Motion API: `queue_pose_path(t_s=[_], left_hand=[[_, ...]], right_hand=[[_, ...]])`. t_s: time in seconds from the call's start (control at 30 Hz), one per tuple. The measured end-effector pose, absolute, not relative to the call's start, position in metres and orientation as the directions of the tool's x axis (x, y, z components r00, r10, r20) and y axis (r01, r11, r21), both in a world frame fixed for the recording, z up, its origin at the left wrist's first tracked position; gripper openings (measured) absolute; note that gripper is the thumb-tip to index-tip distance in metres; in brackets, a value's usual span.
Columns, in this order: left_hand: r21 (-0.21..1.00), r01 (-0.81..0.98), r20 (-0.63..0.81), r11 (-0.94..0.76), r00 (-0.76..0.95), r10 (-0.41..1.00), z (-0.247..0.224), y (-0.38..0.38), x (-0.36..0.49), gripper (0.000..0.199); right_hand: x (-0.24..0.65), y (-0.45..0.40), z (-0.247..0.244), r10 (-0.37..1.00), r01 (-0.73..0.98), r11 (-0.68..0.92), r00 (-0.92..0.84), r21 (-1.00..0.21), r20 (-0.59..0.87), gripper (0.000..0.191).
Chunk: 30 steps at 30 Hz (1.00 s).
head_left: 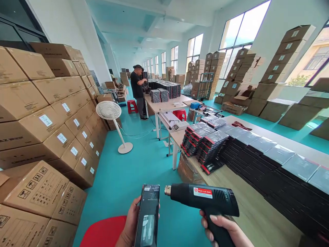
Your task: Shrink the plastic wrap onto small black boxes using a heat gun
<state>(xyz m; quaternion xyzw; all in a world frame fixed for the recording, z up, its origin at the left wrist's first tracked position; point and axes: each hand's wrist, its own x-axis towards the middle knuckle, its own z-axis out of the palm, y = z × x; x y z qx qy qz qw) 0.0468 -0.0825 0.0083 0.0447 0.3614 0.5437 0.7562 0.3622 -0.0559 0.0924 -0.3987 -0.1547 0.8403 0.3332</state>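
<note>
Floor: smooth turquoise floor (120,185), running down a long room with white walls and tall windows (241,29) on the right.
Left wall: stacked brown cardboard cartons (64,123), many with white labels; a white round-headed pedestal fan (108,110) stood near them.
Back: a person in a black top (138,90) stood at the left edge of a farther pale table (154,107).
Near table: long wood-toned table (248,195), off to the right. Stacks of flat black-and-red packs (205,137) stood by its far left corner; a long row of black boxes with clear tops (257,168) ran along its length.
Seat: rounded red seat (102,233), low at left.
Box: narrow black box (147,212), held above the floor left of the near table's left edge; glossy, small white print near the top, pale connectors showing on the lower front.
Left hand: left hand (131,219), thumb and fingers clamped on the box's two sides.
Heat gun: black pistol-shaped heat gun (203,197), red-and-white label reading "HUA LAI SHI"; metal nozzle faced the box's upper end, apart in view.
Right hand: right hand (226,224), fingers wrapped round the gun's handle.
</note>
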Motion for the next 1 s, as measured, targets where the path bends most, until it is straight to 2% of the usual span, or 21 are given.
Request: queue_pose_path(t_s=[0.2, 0.27, 0.33, 0.4, 0.47, 0.57, 0.6, 0.73, 0.77, 0.83, 0.93, 1.0], left_hand=[[0.494, -0.760, -0.571, 0.422, 0.083, 0.817, 0.012, -0.082, 0.057, 0.046], [0.500, -0.752, -0.603, 0.430, 0.055, 0.796, 0.016, -0.082, 0.060, 0.044], [0.510, -0.761, -0.619, 0.401, -0.001, 0.785, 0.019, -0.082, 0.061, 0.039], [0.518, -0.781, -0.627, 0.348, -0.070, 0.776, 0.022, -0.082, 0.060, 0.033], [0.522, -0.790, -0.623, 0.321, -0.095, 0.777, 0.026, -0.082, 0.059, 0.033], [0.510, -0.795, -0.592, 0.329, -0.046, 0.805, 0.031, -0.083, 0.056, 0.043], [0.509, -0.799, -0.584, 0.320, -0.047, 0.811, 0.033, -0.083, 0.054, 0.046], [0.523, -0.817, -0.566, 0.241, -0.122, 0.815, 0.036, -0.084, 0.044, 0.043], [0.527, -0.819, -0.548, 0.227, -0.123, 0.828, 0.037, -0.085, 0.041, 0.043], [0.534, -0.815, -0.510, 0.226, -0.096, 0.855, 0.040, -0.086, 0.037, 0.043], [0.548, -0.797, -0.486, 0.254, -0.057, 0.872, 0.045, -0.088, 0.037, 0.044], [0.557, -0.787, -0.497, 0.266, -0.059, 0.866, 0.045, -0.089, 0.038, 0.043]], right_hand=[[0.345, -0.045, 0.103, 0.710, -0.355, -0.696, -0.466, -0.623, -0.528, 0.034], [0.340, -0.044, 0.112, 0.701, -0.279, -0.682, -0.510, -0.676, -0.497, 0.033], [0.337, -0.044, 0.125, 0.630, -0.097, -0.656, -0.616, -0.749, -0.472, 0.030], [0.333, -0.044, 0.138, 0.527, 0.163, -0.545, -0.696, -0.822, -0.487, 0.021], [0.328, -0.041, 0.150, 0.540, 0.318, -0.396, -0.678, -0.862, -0.498, 0.012], [0.317, -0.036, 0.160, 0.699, 0.267, -0.317, -0.583, -0.910, -0.414, 0.017], [0.314, -0.035, 0.162, 0.702, 0.253, -0.312, -0.588, -0.916, -0.401, 0.019], [0.317, -0.039, 0.162, 0.531, 0.357, -0.196, -0.744, -0.913, -0.405, 0.008], [0.319, -0.040, 0.160, 0.523, 0.367, -0.186, -0.748, -0.912, -0.408, 0.009], [0.320, -0.038, 0.154, 0.598, 0.319, -0.259, -0.689, -0.912, -0.410, 0.014], [0.314, -0.032, 0.146, 0.727, 0.147, -0.422, -0.536, -0.895, -0.431, 0.031], [0.306, -0.029, 0.145, 0.736, 0.039, -0.466, -0.538, -0.884, -0.412, 0.036]])
